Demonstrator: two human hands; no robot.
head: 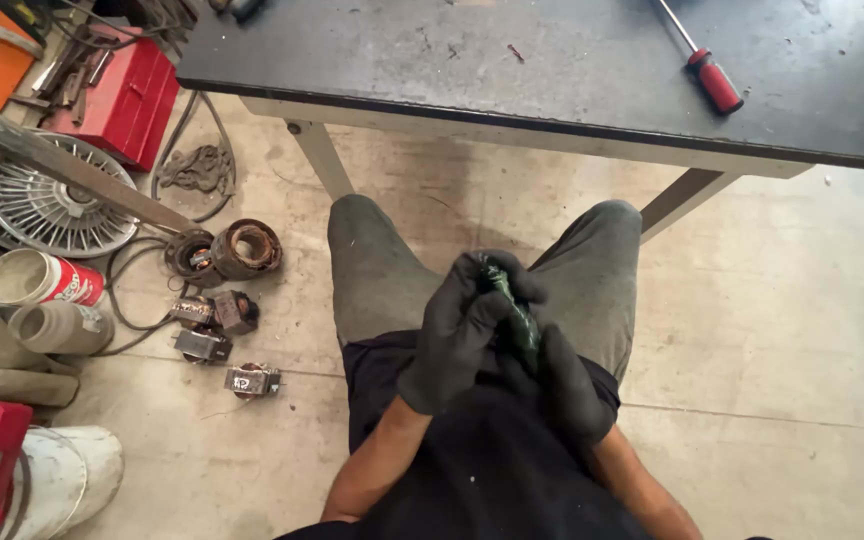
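From my feed the light is even and soft — daylight-like, brightest at the right. The table point(552, 70) casts a faint shadow on the floor point(782, 330); edges bow slightly, focus mostly sharp.

To your left, on the concrete floor, a round tub point(40, 279) lies on its side, its open mouth pale inside, its wall wrapped in a red label with white lettering. Just below it lies a plain grey cylinder container point(60, 327), also on its side. Nearer you, a small metal block point(251, 380) bears a white label with dark marks.
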